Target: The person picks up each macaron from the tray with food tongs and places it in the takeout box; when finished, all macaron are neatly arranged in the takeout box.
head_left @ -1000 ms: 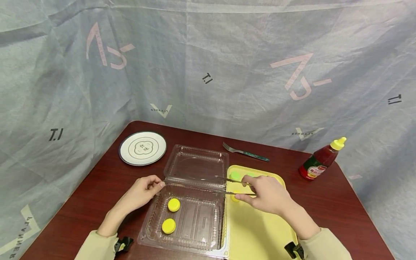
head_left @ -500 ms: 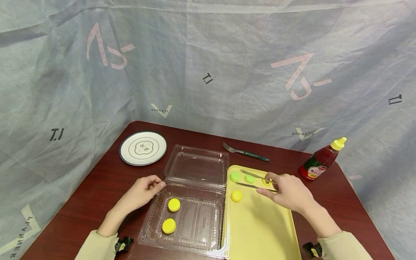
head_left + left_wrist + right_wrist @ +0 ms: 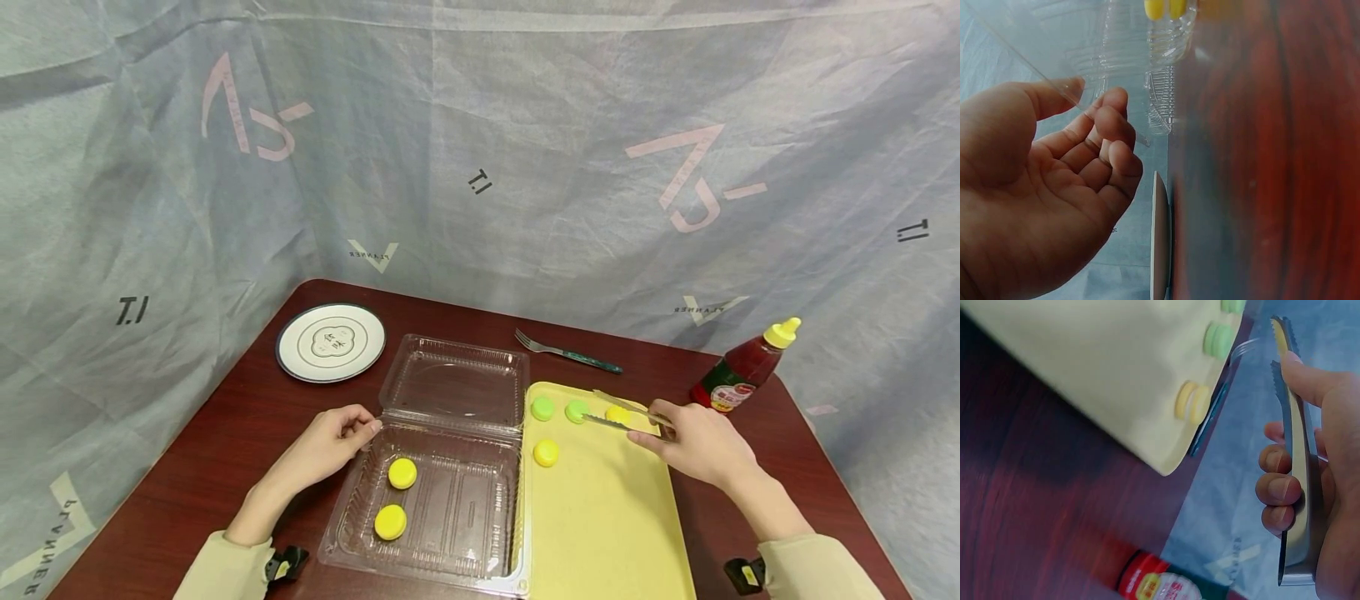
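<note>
My left hand (image 3: 333, 442) pinches the left edge of a clear plastic clamshell box (image 3: 450, 500) between thumb and fingers, at its hinge line. The box lies open, with a yellow macaron (image 3: 402, 473) and a second yellow macaron (image 3: 391, 522) inside. My right hand (image 3: 701, 442) grips metal tongs (image 3: 1298, 537), whose serrated tips stand apart with nothing between them. In the head view the tongs' arms overlap a yellow macaron (image 3: 617, 414) at the tray's far right corner. Left of it sit two green macarons (image 3: 542, 408), and another yellow macaron (image 3: 546, 453) lies nearer.
Right beside the box lies the yellow tray (image 3: 600, 525). Behind them are a fork (image 3: 573, 356) and, at the back left, a white plate (image 3: 360, 337). A red sauce bottle (image 3: 750, 367) with a yellow cap stands at the right. A grey cloth (image 3: 480, 167) hangs behind the table.
My right hand has moved right with the tongs, away from the near yellow macaron, across the green macarons to the far right yellow macaron. The left hand stays at the box's edge.
</note>
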`<state>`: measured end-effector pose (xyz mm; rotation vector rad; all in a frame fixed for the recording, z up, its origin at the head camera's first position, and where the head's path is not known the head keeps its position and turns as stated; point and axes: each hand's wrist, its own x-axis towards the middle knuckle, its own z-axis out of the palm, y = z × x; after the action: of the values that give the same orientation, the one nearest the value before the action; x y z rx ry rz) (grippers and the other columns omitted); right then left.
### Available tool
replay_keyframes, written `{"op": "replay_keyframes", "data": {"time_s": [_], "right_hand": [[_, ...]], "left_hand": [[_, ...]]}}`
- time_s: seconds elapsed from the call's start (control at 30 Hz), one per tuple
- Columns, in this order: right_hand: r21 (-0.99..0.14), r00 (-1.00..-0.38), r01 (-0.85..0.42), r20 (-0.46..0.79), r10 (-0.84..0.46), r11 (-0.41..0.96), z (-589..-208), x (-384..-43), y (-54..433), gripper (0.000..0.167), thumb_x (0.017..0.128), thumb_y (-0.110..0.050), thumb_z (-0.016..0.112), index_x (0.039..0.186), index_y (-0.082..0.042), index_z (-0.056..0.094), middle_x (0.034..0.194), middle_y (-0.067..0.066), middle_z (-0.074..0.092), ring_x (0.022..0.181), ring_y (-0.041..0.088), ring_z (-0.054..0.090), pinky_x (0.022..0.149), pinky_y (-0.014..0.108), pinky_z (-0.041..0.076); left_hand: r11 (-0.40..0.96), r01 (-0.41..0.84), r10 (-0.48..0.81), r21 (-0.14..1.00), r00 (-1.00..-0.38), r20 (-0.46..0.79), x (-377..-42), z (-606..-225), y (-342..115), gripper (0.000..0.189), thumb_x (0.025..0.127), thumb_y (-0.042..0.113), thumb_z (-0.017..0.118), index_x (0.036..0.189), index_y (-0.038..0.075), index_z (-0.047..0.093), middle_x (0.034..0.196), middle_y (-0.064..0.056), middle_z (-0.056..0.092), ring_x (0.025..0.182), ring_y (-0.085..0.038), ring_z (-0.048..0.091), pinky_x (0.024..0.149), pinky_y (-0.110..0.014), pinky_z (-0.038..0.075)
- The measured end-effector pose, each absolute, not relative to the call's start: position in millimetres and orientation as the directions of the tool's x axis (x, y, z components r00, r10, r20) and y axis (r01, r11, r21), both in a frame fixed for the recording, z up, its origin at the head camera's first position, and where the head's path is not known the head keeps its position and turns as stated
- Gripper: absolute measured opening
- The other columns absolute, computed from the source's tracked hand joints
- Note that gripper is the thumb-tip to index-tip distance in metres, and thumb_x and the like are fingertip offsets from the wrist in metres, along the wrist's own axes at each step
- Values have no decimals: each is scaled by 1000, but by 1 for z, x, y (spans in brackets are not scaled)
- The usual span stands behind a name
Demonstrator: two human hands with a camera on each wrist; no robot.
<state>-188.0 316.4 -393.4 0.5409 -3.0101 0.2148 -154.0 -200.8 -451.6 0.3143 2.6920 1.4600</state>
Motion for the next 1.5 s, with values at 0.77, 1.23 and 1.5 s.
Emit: {"op": "replay_keyframes", "data": {"time_s": [0.77, 1.23, 1.5], "right_hand": [[-98, -967, -253, -3, -254, 963, -405, -199, 355, 57, 85, -61, 69, 108, -9, 72, 77, -8, 65, 62, 11, 56, 54, 40, 45], [-80, -966, -246, -61, -251, 966, -411, -204, 361, 56, 86, -63, 67, 105, -11, 71, 78, -7, 66, 65, 14, 59, 54, 42, 45], [-83, -967, -238, -76, -245, 968, -412, -205, 360, 41, 87, -58, 68, 94, -18, 70, 69, -11, 58, 60, 10, 51, 53, 36, 40]], "left_hand": [[541, 166, 222, 824, -974, 50, -153, -451, -200, 16, 99, 21, 64, 91, 7, 66, 69, 3, 57, 58, -10, 50, 55, -24, 42], [533, 177, 226, 827, -972, 63, -152, -451, -201, 17, 100, 23, 64, 90, 9, 66, 69, 2, 56, 57, -10, 48, 53, -24, 40], [530, 176, 226, 829, -972, 62, -152, -451, -201, 17, 100, 23, 64, 90, 9, 66, 69, 2, 57, 58, -10, 49, 54, -24, 40]]}}
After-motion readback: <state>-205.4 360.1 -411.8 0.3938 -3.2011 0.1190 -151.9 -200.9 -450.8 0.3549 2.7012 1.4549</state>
